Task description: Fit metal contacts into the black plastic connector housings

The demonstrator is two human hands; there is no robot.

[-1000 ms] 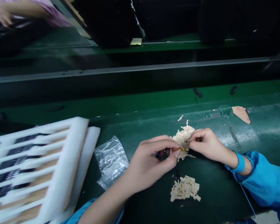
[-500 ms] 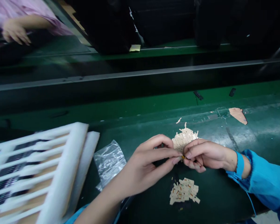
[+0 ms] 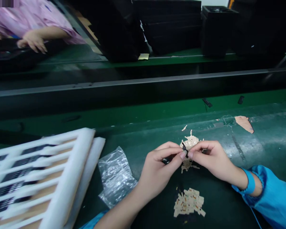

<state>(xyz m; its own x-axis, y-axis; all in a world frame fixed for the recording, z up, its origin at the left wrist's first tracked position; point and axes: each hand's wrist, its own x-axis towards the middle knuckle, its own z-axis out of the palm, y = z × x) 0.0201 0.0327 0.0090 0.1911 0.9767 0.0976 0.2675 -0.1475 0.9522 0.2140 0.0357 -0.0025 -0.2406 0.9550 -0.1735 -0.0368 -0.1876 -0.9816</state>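
Observation:
My left hand (image 3: 160, 166) and my right hand (image 3: 214, 161) meet above the table, fingertips pinched together. Between them is a small black part (image 3: 184, 146), thin and tilted; its lower end is partly covered by my fingers. A heap of small cream strips (image 3: 192, 140) lies on the table behind and below my fingertips. Nearer to me sits a second pile of cream pieces (image 3: 189, 202), some with orange-brown patches. A crumpled clear plastic bag (image 3: 116, 176) rests left of my left hand.
White foam trays (image 3: 82, 149) holding black parts stand at the left. A torn brown scrap (image 3: 244, 124) and two black pieces (image 3: 207, 102) lie toward the back right. Beyond a dark rail (image 3: 133, 82), a co-worker's hand (image 3: 34, 40) and pink sleeve show.
The black part now stands out between my fingertips, where a small yellowish spot showed before. My right hand has turned, its fingers now pointing left in a pinch. The view has shifted slightly.

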